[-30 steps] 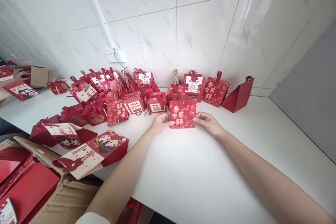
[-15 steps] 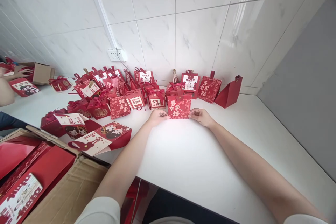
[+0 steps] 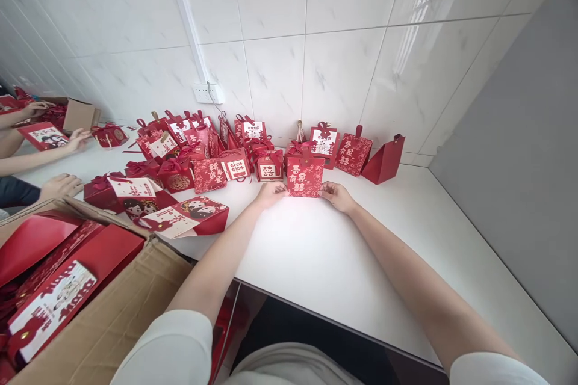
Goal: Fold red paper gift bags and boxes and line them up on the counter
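Upright on the white table stands a red gift box (image 3: 305, 176) with gold lettering and a flower pattern on its front. My left hand (image 3: 271, 194) pinches its lower left corner, fingers closed. At the lower right corner, my right hand (image 3: 338, 195) grips the box in the same way. Just behind and to the left sits a small red box with a white label (image 3: 270, 166). A red gift box with a white card (image 3: 324, 143) stands behind to the right, beside a patterned red box (image 3: 353, 153).
A plain red wedge-shaped box (image 3: 385, 159) stands at the right end of the row. Several more gift boxes crowd the left, one lying on its side (image 3: 205, 212). An open cardboard carton (image 3: 121, 298) fills the lower left. Other people's hands (image 3: 79, 139) show at far left.
The view has shifted slightly to the left. Both my hands stay on the red gift box, which stands much as before. More of the other people's hands and arms shows at the left.
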A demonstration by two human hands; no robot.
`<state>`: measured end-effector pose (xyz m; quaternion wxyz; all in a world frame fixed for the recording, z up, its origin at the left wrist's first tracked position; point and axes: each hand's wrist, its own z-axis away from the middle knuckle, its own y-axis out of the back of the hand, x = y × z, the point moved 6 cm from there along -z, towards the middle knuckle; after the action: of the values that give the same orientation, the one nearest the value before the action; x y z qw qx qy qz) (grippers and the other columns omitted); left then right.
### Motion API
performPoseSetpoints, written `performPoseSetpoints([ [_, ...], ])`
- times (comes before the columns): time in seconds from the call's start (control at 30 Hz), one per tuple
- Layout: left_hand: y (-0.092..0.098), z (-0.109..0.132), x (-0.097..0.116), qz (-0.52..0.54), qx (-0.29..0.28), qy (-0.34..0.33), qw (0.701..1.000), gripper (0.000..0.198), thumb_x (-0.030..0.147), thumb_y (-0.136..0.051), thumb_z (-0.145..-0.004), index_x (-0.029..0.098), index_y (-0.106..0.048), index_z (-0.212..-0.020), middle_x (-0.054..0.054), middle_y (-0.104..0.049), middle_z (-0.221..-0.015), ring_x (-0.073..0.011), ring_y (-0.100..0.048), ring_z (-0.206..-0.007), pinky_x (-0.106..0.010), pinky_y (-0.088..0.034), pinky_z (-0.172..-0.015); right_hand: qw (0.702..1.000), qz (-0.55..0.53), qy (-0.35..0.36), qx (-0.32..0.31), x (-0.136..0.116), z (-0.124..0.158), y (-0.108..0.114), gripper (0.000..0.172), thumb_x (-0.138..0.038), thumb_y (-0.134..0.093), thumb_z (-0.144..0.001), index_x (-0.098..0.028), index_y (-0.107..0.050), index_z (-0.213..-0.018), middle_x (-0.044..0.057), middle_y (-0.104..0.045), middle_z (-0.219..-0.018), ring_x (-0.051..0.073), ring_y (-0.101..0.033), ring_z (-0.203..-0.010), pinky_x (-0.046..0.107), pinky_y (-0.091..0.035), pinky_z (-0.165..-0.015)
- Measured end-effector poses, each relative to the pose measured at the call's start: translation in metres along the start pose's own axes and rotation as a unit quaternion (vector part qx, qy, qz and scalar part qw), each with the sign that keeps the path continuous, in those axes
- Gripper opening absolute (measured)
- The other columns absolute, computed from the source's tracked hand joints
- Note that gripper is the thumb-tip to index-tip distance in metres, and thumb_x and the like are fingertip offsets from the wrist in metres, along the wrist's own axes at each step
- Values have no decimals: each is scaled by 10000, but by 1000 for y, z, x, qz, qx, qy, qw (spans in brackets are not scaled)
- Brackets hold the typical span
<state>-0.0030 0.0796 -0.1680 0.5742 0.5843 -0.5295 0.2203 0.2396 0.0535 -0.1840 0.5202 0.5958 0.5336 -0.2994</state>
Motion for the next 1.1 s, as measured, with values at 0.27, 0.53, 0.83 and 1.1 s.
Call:
performPoseSetpoints([
  [0.27, 3, 5, 11, -81, 30, -8, 996, 249, 367, -713, -617, 145, -671, -721, -12, -628, -686, -117, -503, -613, -252, -416, -605, 995, 81, 28, 49, -9, 4, 1, 315, -504, -669, -663, -200, -606, -721, 7, -617, -710, 149, -496, -630, 299, -419, -639],
  [0.53, 1, 4, -1, -82, 16, 18, 996, 245, 361, -684, -644, 132, -690, -732, -14, -630, -659, -108, -507, -587, -235, -405, -585, 996, 85, 11, 19, -1, 5, 2, 335, -522, -660, -665, -190, -639, -705, 35, -646, -709, 167, -524, -626, 303, -422, -618],
  [0.83, 6, 5, 8, -114, 58, 31, 991, 186, 226, -594, -729, 141, -663, -879, -39, -653, -801, -131, -556, -689, -249, -451, -675, 998, 69, -1, 9, -16, 18, -4, 344, -537, -653, -700, -194, -666, -717, 32, -662, -716, 187, -561, -652, 309, -432, -643],
  [1.1, 14, 28, 25, -156, 161, 82, 971, 509, 82, -425, -785, 169, -410, -1286, -102, -591, -1192, -167, -591, -1001, -322, -448, -911, 985, 48, -41, 161, -18, 21, 25, 424, -480, -340, -889, -165, -580, -1038, 120, -628, -1078, 224, -583, -919, 371, -446, -828],
])
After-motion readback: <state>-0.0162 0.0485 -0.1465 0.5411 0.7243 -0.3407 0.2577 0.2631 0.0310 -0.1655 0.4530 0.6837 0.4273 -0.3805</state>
